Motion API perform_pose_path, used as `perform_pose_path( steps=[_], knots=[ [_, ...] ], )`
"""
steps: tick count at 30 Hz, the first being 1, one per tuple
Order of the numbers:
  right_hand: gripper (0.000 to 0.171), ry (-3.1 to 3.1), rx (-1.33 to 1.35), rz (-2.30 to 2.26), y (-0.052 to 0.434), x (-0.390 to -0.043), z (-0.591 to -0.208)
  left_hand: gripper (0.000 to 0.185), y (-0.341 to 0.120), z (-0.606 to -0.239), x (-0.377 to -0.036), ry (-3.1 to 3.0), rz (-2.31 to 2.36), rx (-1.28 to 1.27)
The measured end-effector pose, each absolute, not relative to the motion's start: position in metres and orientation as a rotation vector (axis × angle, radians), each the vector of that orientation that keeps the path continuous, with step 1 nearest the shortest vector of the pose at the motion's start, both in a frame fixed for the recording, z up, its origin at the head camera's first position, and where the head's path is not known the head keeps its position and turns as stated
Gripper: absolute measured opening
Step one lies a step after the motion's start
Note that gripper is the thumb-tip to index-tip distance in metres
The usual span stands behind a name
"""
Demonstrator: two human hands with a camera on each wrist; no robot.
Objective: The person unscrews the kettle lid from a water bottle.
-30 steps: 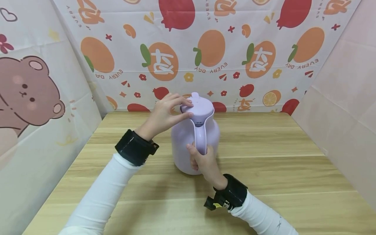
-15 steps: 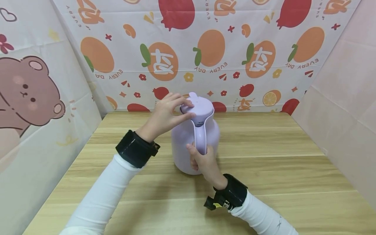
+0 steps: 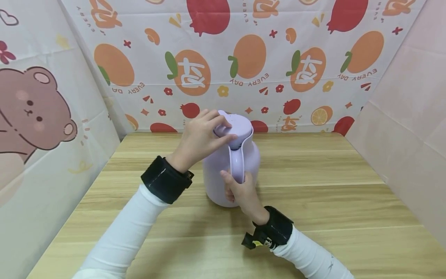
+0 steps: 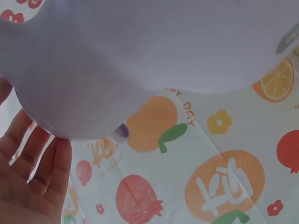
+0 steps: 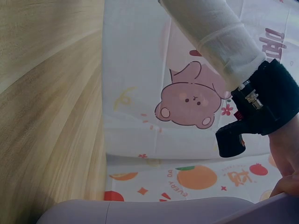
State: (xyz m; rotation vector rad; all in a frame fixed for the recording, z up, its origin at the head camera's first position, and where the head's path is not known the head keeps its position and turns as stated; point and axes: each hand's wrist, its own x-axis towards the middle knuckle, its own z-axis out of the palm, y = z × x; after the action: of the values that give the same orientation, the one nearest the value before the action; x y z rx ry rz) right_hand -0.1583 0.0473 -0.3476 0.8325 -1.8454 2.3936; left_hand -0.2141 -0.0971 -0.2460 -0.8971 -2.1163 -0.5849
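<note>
A lavender thermos jug (image 3: 216, 174) stands upright on the wooden table, its handle (image 3: 237, 164) facing me. My left hand (image 3: 198, 137) grips the round lid (image 3: 242, 124) from the left, thumb on the near side and fingers curled over the top and far side. The lid's small tab (image 3: 223, 112) points to the back left. Below, my right hand (image 3: 242, 192) is wrapped round the lower part of the handle. In the left wrist view, the fingers of the left hand (image 4: 35, 163) reach the lid's edge, with the jug (image 4: 140, 46) filling the top.
The wooden table (image 3: 331, 193) extends on both sides of the jug. Behind it hangs a fruit-print cloth (image 3: 223, 58), and a bear-print cloth (image 3: 38, 108) hangs at the left. Black straps (image 3: 166, 179) circle both wrists.
The lid has turned anticlockwise, its tab swinging leftward. My left hand has shifted slightly right with the thumb moving along the lid. The right hand and jug body stay in place.
</note>
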Motion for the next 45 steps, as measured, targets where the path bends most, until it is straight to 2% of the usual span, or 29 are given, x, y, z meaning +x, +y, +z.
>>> perform_pose_path(
  steps=[16,24,30,45],
  knots=[
    [0.041,-1.838,0.852,2.402,0.047,-0.158,-0.347,0.027,-0.093,-0.249,-0.214,-2.122,-0.547,-0.881],
    [0.04,-1.86,0.826,2.389,0.047,-0.157,-0.346,0.029,-0.109,-0.249,-0.219,-2.157,-0.78,-1.105],
    [0.04,-1.846,0.828,2.406,0.047,-0.158,-0.347,0.022,-0.116,-0.248,-0.225,-2.162,-0.897,-1.222],
    [0.039,-1.86,0.81,2.405,0.046,-0.159,-0.345,0.016,-0.11,-0.246,-0.225,-2.175,-0.834,-1.151]
  ],
)
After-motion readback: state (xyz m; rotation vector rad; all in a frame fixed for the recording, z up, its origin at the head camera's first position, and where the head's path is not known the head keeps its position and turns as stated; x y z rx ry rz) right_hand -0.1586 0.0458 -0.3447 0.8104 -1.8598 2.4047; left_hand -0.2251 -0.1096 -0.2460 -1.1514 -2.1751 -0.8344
